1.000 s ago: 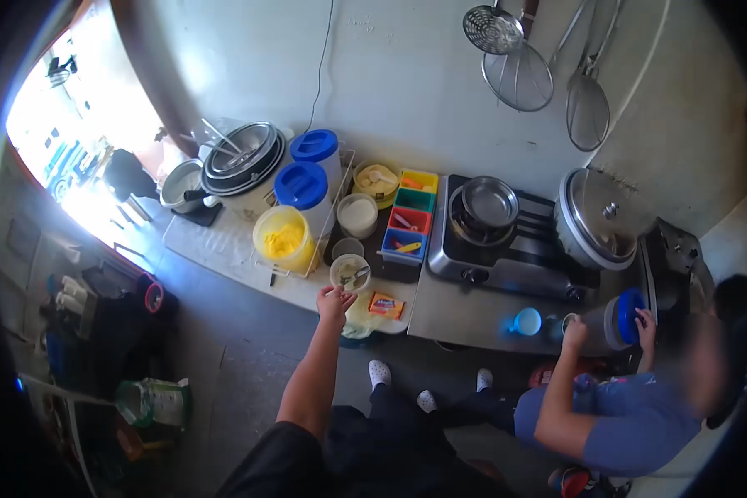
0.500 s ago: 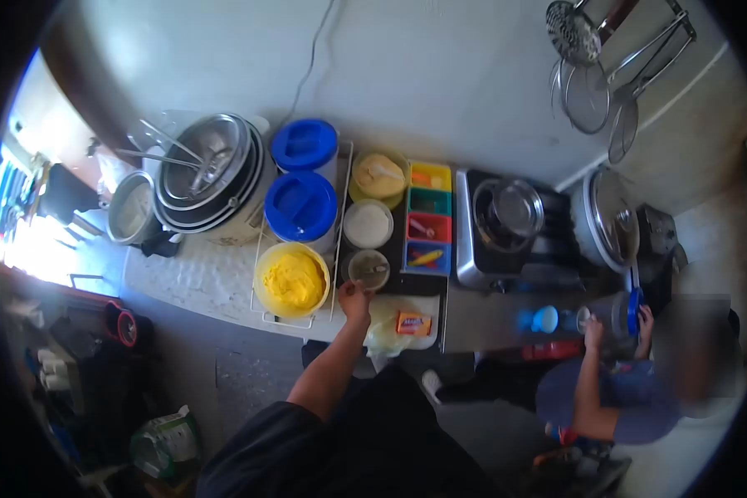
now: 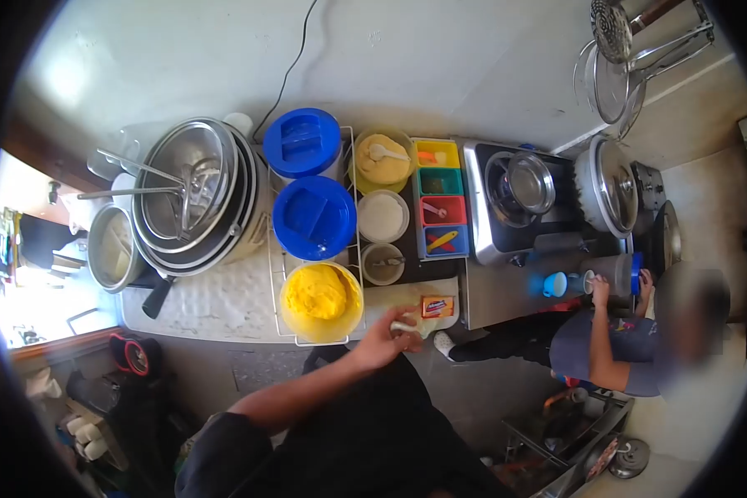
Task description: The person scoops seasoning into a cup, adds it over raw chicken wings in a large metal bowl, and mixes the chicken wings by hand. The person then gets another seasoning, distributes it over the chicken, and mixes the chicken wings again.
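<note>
My left hand (image 3: 383, 340) is over the front edge of the counter, its fingers curled around a small whitish item (image 3: 404, 328) whose kind I cannot make out. Just beyond the fingers lies a small orange packet (image 3: 437, 307) on a pale, crumpled covering. Behind the hand stands a small bowl (image 3: 383, 264) with a spoon in it. To the left, a bowl of yellow dough-like mixture (image 3: 317, 292) sits on a white wire rack (image 3: 275, 286). My right hand is out of view.
Blue-lidded containers (image 3: 314, 217), a bowl of white powder (image 3: 383, 217), a bowl of tan powder with a scoop (image 3: 383, 159) and coloured bins (image 3: 441, 180) line the counter. Stacked metal bowls (image 3: 192, 187) stand left, a stove (image 3: 506, 195) right. Another person (image 3: 610, 349) handles containers at right.
My left hand has left the small bowl with the spoon and moved toward me and right, now over the counter's front edge. The view has shifted slightly.
</note>
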A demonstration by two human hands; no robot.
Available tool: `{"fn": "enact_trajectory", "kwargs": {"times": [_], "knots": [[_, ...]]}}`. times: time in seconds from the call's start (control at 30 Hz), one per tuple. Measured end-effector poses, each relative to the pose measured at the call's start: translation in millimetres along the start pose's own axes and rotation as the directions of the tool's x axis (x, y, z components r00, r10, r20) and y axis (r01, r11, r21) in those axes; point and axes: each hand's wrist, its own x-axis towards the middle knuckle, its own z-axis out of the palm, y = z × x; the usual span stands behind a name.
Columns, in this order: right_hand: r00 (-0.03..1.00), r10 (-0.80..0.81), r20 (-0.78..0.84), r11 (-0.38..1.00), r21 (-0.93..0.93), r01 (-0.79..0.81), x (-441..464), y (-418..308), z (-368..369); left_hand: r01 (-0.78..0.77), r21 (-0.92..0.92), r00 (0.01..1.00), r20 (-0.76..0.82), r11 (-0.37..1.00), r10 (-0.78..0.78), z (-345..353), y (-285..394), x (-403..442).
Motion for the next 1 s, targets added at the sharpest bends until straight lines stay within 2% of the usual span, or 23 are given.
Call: {"fn": "enact_trajectory", "kwargs": {"times": [0.03, 0.07, 0.1, 0.13, 0.17, 0.23, 0.27, 0.3, 0.33, 0.4, 0.5, 0.6, 0.63, 0.73, 0.8, 0.87, 0.9, 0.97, 1.0], "knots": [[1.0, 0.016, 0.022, 0.999, 0.033, -0.017, 6, 12, 10, -0.178, 0.293, 0.982, 0.119, 0.939, 0.149, -9, 43, -4], [0.999, 0.024, 0.041, 0.998, 0.055, -0.026, 10, 21, 20, -0.407, 0.499, 0.913, 0.201, 0.765, 0.355, -29, 94, 2], [0.998, 0.024, 0.053, 0.997, 0.069, -0.028, 15, 32, 31, -0.522, 0.629, 0.825, 0.199, 0.576, 0.53, -47, 144, 13], [0.998, 0.012, 0.063, 0.997, 0.081, -0.017, 19, 41, 40, -0.425, 0.893, 0.674, 0.206, 0.145, 0.71, -69, 190, 34], [0.997, -0.003, 0.079, 0.996, 0.092, -0.004, 25, 48, 44, -0.257, 0.964, 0.691, 0.134, 0.069, 0.71, -80, 237, 47], [0.987, -0.104, 0.121, 0.99, 0.112, 0.091, 28, 53, 50, -0.037, 0.958, 0.662, 0.238, -0.285, 0.711, -142, 283, 106], [0.979, -0.175, 0.106, 0.983, 0.075, 0.167, 19, 51, 58, 0.078, 0.96, 0.787, 0.106, -0.269, 0.608, -149, 297, 119], [0.98, -0.176, 0.087, 0.982, 0.087, 0.169, 16, 51, 64, 0.147, 0.911, 0.831, 0.097, -0.385, 0.548, -167, 298, 140], [0.982, -0.178, 0.068, 0.98, 0.1, 0.171, 12, 51, 70, 0.164, 0.886, 0.867, 0.08, -0.434, 0.491, -177, 297, 153], [0.996, -0.077, 0.043, 0.975, 0.21, 0.067, 10, 57, 73, 0.188, 0.826, 0.926, 0.032, -0.532, 0.377, -187, 298, 175], [0.999, -0.034, 0.013, 0.95, 0.311, 0.029, -11, 76, 89, 0.149, 0.782, 0.917, 0.119, -0.605, 0.38, -197, 298, 183], [1.0, 0.021, -0.003, 0.927, 0.375, -0.019, -22, 84, 106, 0.199, 0.864, 0.872, 0.059, -0.462, 0.486, -183, 312, 174], [0.999, 0.033, -0.003, 0.922, 0.387, -0.029, -22, 85, 110, 0.203, 0.893, 0.821, 0.068, -0.401, 0.566, -179, 323, 170], [0.998, 0.065, 0.019, 0.917, 0.393, -0.067, -8, 82, 116, -0.022, 0.944, 0.764, 0.229, -0.33, 0.603, -160, 369, 131], [0.995, 0.088, 0.039, 0.918, 0.384, -0.096, 4, 80, 118, -0.147, 0.967, 0.721, 0.248, -0.207, 0.647, -132, 389, 79], [0.99, 0.126, 0.063, 0.92, 0.365, -0.141, 20, 79, 116, -0.133, 0.987, 0.784, 0.161, -0.091, 0.6, -96, 385, -4], [0.986, 0.149, 0.07, 0.92, 0.356, -0.164, 26, 80, 113, -0.099, 0.992, 0.822, 0.126, -0.077, 0.555, -90, 369, -45], [0.969, 0.223, 0.104, 0.907, 0.342, -0.246, 47, 91, 97, -0.084, 0.995, 0.911, 0.098, -0.052, 0.4, -97, 318, -114], [0.947, 0.29, 0.139, 0.882, 0.345, -0.321, 63, 105, 85, 0.006, 1.0, 0.968, -0.008, 0.011, 0.252, -100, 293, -140]]}}
